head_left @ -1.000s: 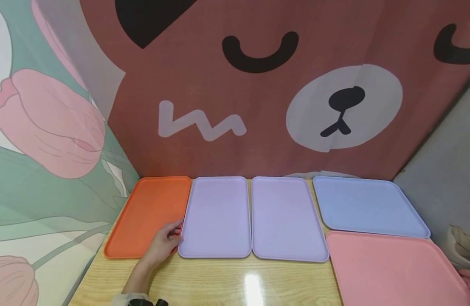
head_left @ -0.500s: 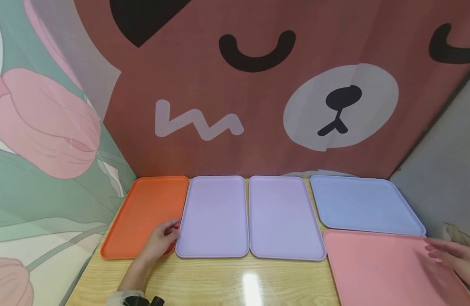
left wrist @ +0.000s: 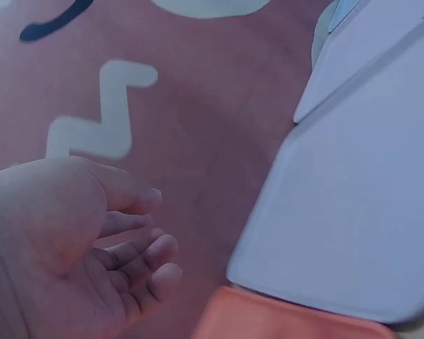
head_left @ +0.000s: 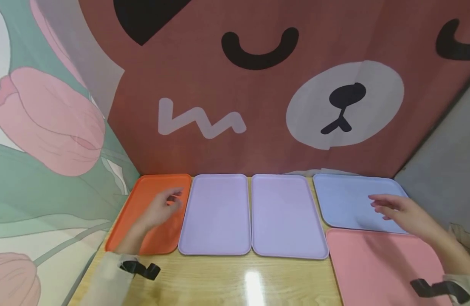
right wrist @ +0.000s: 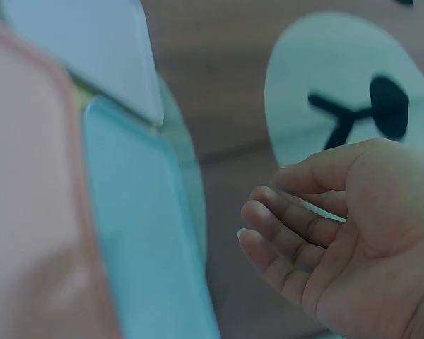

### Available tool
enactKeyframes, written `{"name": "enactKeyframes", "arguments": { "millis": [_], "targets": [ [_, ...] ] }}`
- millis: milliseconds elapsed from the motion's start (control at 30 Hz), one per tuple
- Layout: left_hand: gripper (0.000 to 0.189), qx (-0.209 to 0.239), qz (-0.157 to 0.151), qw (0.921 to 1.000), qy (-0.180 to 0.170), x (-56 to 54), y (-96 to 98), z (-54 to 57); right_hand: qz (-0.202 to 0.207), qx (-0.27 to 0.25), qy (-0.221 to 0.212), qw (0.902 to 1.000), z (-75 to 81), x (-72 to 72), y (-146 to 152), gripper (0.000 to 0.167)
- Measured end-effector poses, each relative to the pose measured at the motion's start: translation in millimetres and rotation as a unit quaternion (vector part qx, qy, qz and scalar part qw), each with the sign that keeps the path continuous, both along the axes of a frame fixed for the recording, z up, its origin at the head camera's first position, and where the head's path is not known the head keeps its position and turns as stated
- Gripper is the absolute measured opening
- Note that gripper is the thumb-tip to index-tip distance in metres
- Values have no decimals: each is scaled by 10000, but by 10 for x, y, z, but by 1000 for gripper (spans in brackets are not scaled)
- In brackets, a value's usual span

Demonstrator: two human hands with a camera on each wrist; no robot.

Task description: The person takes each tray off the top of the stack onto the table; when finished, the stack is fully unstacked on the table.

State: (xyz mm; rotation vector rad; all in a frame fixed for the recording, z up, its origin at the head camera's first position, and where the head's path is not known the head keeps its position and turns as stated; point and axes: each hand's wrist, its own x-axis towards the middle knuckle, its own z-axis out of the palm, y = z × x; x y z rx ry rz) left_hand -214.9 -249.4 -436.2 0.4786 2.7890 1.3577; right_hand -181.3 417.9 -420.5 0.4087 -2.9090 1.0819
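Observation:
In the head view my left hand [head_left: 161,209] hovers over the orange tray [head_left: 150,238], its fingers loosely bent and holding nothing. The left wrist view shows the same hand [left wrist: 78,247] with its palm bare. Over the blue tray [head_left: 341,199] is my right hand [head_left: 399,212], also with nothing in its relaxed fingers; the forearm crosses above the pink tray [head_left: 364,267]. In the right wrist view that hand [right wrist: 339,240] has its thumb apart from the palm. Two lilac trays, a left one [head_left: 215,216] and a right one [head_left: 286,216], lie side by side between the hands.
The trays lie on a wood-grain table [head_left: 204,280], most of them along its back edge. Behind rises a brown cloth [head_left: 265,153] with a bear face. A floral cloth [head_left: 59,195] hangs at the left and a grey one [head_left: 456,170] at the right.
My left hand has lifted from the edge between the orange and left lilac trays and moved farther back. My right hand has come in from the right edge, past the pink tray, to above the blue one.

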Motion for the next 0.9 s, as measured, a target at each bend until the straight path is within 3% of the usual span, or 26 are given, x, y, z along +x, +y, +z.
{"name": "enactKeyframes", "arguments": {
  "millis": [167, 333, 567, 700, 900],
  "targets": [
    [49, -507, -107, 9987, 35, -174, 154, 321, 202, 635, 591, 9960, 289, -235, -441, 37],
    [55, -1078, -222, 9938, 185, -302, 365, 527, 373, 823, 826, 9925, 547, -385, -824, 43],
    [67, -2043, 103, 9771, 594, -411, 723, 770, 405, 1220, 1082, 9858, 765, -552, -1250, 57],
    [75, -2421, 340, 9679, 584, -435, 914, 842, 325, 1401, 1242, 9818, 788, -594, -1475, 67],
    [83, -2918, 486, 9531, 641, -444, 1169, 801, 298, 1565, 1598, 9742, 716, -606, -1746, 77]
  ]
}}
